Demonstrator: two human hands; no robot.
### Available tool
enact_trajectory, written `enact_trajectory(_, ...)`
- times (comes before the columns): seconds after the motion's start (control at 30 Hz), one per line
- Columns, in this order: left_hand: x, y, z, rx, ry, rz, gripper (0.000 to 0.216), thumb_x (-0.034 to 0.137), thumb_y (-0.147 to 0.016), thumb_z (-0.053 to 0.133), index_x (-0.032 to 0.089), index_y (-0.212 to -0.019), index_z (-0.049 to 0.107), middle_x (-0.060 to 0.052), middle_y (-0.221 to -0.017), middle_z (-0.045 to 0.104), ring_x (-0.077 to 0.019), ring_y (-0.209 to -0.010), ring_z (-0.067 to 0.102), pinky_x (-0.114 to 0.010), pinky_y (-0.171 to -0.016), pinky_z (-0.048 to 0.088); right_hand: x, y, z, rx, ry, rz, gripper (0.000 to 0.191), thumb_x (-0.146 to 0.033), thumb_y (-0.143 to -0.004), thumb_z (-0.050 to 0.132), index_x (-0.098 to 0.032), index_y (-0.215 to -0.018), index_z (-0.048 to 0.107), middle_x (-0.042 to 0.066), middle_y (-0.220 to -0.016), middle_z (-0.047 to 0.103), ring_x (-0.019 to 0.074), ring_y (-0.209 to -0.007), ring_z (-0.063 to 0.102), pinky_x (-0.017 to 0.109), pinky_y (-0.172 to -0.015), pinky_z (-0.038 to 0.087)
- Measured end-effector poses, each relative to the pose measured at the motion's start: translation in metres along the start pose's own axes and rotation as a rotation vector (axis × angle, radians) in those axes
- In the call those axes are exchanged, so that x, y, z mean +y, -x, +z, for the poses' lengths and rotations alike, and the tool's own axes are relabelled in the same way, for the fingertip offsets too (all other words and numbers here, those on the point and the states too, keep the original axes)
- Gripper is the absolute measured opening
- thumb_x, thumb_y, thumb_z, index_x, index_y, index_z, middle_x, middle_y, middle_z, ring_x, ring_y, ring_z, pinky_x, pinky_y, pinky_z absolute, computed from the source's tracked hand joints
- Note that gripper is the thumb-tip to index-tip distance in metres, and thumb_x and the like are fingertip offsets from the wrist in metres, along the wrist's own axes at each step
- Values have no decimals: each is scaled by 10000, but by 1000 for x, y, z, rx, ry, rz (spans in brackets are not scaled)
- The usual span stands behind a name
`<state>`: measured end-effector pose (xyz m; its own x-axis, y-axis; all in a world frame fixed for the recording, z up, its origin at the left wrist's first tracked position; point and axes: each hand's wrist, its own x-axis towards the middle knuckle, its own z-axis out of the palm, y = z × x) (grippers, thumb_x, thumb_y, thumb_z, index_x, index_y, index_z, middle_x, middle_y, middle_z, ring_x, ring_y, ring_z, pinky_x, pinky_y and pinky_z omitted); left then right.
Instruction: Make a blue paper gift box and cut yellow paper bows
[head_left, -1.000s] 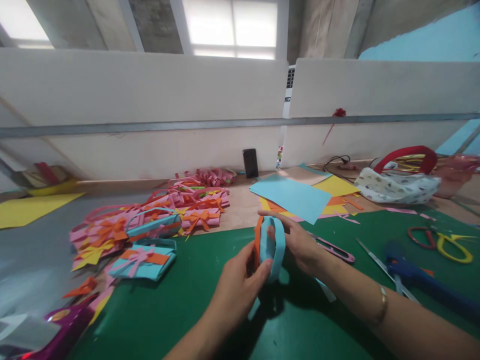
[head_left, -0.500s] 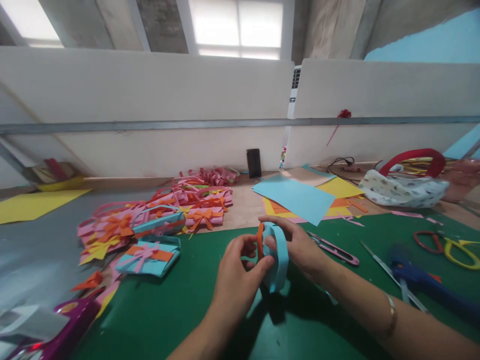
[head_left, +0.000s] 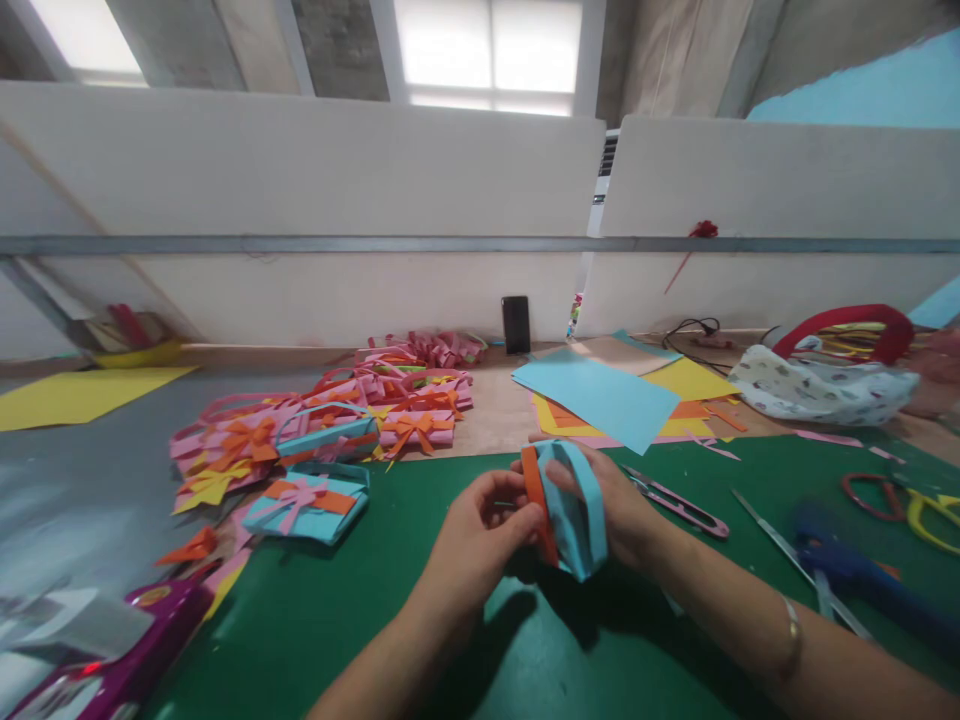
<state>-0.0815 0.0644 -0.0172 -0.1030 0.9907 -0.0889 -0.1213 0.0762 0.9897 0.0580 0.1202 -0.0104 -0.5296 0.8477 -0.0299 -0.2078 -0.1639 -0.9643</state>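
Above the green cutting mat [head_left: 360,620] both hands hold a small blue paper basket [head_left: 574,510] with a looped blue handle and an orange strip along its left side. My left hand [head_left: 480,535] pinches the orange strip with thumb and forefinger. My right hand [head_left: 619,510] grips the basket from behind on the right, fingers curled round it. A bracelet sits on my right wrist.
Finished pink, orange and blue paper baskets [head_left: 315,440] lie piled at the left. Coloured paper sheets [head_left: 600,395] lie behind the hands. Pink snips [head_left: 679,505], scissors [head_left: 900,495], a blue glue gun [head_left: 862,575] and a cloth bag [head_left: 821,385] are at the right. A phone [head_left: 516,324] leans on the partition.
The paper basket has dropped slightly and tilted, its handle now leaning right. My left fingers have shifted from the basket's blue front to pinching the orange strip.
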Motion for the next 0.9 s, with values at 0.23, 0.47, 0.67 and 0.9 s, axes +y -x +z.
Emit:
enact_trajectory(0.23, 8, 5, 1, 27, 114, -50, 213, 219, -682, 667, 153, -869, 591, -7, -708, 612, -114, -615, 587, -215, -517, 492, 11, -9, -15, -267, -328, 271, 624, -646, -790, 438, -112, -1065, 607, 146, -983, 670, 249, -878, 649, 403, -815, 483)
enact_trajectory(0.47, 1, 3, 2, 11, 173, -117, 210, 230, -683, 654, 150, -852, 558, -20, -665, 630, -123, -554, 605, -244, -509, 511, 18, -12, -13, -261, -331, 304, 676, -671, -814, 311, -125, -1077, 609, 147, -1013, 666, 254, -895, 650, 396, -783, 500)
enact_trajectory(0.67, 2, 7, 5, 29, 164, -95, 272, 224, -600, 718, 177, -794, 533, 10, -677, 614, -108, -552, 586, -239, -524, 500, 23, -14, -9, -214, -274, 269, 602, -627, -811, 380, -123, -1023, 632, 128, -942, 686, 257, -876, 653, 395, -773, 506)
enact_trajectory(0.9, 1, 3, 0, 4, 86, -125, 174, 167, -575, 719, 151, -689, 589, 68, -493, 511, -49, -369, 434, -181, -379, 331, 18, -7, 0, -158, -147, 90, 449, -532, -765, 584, -138, -968, 651, 113, -934, 678, 236, -848, 645, 361, -778, 490)
